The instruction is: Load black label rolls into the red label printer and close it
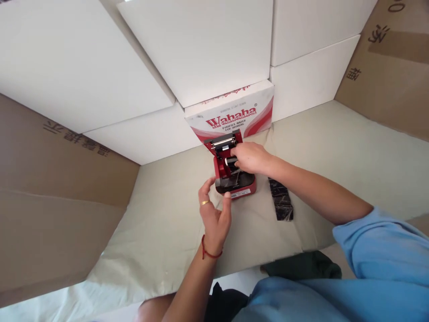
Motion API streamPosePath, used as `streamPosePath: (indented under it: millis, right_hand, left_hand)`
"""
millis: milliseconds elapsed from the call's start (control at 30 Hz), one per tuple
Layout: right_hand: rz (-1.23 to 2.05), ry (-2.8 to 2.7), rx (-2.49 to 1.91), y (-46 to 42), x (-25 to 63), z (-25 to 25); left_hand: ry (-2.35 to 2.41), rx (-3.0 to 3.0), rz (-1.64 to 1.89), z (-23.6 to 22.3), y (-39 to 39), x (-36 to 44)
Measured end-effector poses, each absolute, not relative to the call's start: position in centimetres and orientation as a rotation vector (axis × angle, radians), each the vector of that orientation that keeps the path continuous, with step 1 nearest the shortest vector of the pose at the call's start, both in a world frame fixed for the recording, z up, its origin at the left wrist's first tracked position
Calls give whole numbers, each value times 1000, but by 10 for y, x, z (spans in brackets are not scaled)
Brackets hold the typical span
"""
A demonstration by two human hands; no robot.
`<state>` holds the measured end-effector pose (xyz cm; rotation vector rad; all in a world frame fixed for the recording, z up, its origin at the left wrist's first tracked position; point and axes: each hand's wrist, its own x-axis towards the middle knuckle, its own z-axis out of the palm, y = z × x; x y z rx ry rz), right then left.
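A small red and black label printer (250, 187) stands on the cloth with its lid (224, 142) raised, showing a metal-and-black roller inside. My right hand (251, 156) reaches over the printer's open body from the right. Its fingers are closed on a small dark roll (230, 162) with a pale end; the fingers hide part of it. My left hand (214, 210) is at the printer's front left corner, thumb by the front edge and fingers by the left side, spread apart. A black creased strip (280, 200) lies right of the printer, under my right forearm.
Behind the printer stands a white and red Wahaha carton (234, 116), against stacked white boxes (201, 44). Brown cardboard walls (60, 201) close off the left and right sides. A pale green cloth (161, 223) covers the table; its front edge is near my body.
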<state>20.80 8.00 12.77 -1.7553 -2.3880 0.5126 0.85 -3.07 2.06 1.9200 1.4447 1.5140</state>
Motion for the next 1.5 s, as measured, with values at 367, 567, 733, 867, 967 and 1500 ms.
streamPosePath:
  millis: [367,567,733,867,967,1500]
  right_hand:
    - [411,-2461,-1756,77,203,128]
    - [354,-2494,-1791,83,192,118]
    - [336,-2510,-1821,86,192,117]
    - [334,-2535,-1859,89,187,113]
    - [320,-2549,-1878,93,181,112]
    - [393,-1673,-1192,91,250,112]
  left_hand:
    - [1293,2433,1454,29,-18,19]
    - [1047,2623,1655,19,-18,21]
    - [1157,2687,1621,11,-21,23]
    - [1185,2702,1594,9,-20,22]
    - [1205,2687,1612,8,-20,23]
    - [1252,2636,1585,4,-19,28]
